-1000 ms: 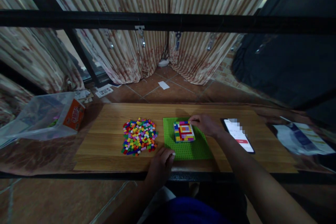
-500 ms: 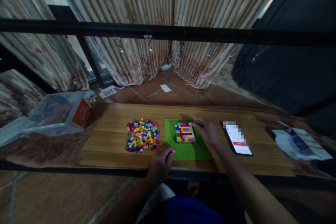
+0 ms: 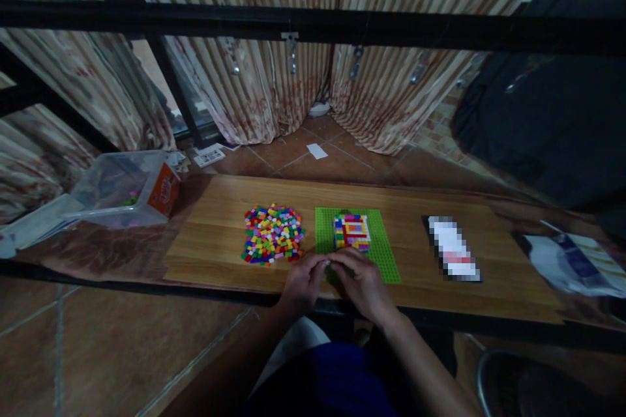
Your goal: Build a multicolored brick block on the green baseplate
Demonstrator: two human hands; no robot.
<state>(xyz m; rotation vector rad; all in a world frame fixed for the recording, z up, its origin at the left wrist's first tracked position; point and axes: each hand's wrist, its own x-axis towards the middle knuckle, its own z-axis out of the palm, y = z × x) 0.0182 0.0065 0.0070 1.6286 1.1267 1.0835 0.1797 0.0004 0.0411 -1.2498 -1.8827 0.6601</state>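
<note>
My left hand [image 3: 304,280] pinches a tiny white brick [image 3: 327,263] over the front edge of the green baseplate [image 3: 384,247]. Against its fingertips come those of my right hand [image 3: 360,277], bent and closed together; whatever they grip is too small to make out. Just beyond both hands, a low block built of many-coloured bricks [image 3: 353,229] stands on the baseplate, its near side partly hidden by my right fingers. To the left, a heap of loose small bricks [image 3: 272,234] lies on the wooden board [image 3: 215,208].
A phone with a lit, blurred screen [image 3: 454,249] lies right of the baseplate. At the far left stands a clear plastic box [image 3: 122,189] with an orange label. Plastic packaging [image 3: 572,264] lies at the far right. A dark metal bar [image 3: 313,26] crosses behind the board.
My right hand has left the far right corner of the brick block and come down to meet my left hand. The view has tilted down slightly.
</note>
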